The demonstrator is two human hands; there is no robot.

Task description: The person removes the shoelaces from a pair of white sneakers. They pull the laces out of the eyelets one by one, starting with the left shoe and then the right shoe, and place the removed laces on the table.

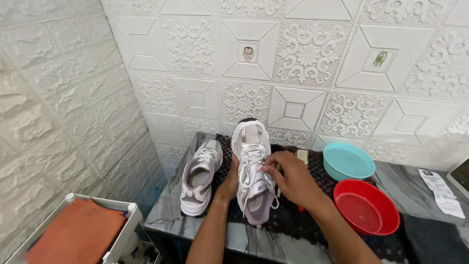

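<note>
Centre frame: white shoe [251,168] stands on a dark mat [293,215] on the marble tabletop [168,205]. Left hand [229,183] grips its side, fingers closed around it. Right hand [288,176] pinches the laces [254,164] over the tongue. Second shoe [199,178] lies just left. Teal bowl [348,161] and red bowl [366,208] sit right.

White paper slip [442,191], printed, lying flat on dark tabletop [391,173] at far right. Corner of dark screen [461,175] just beside, at frame edge.
</note>
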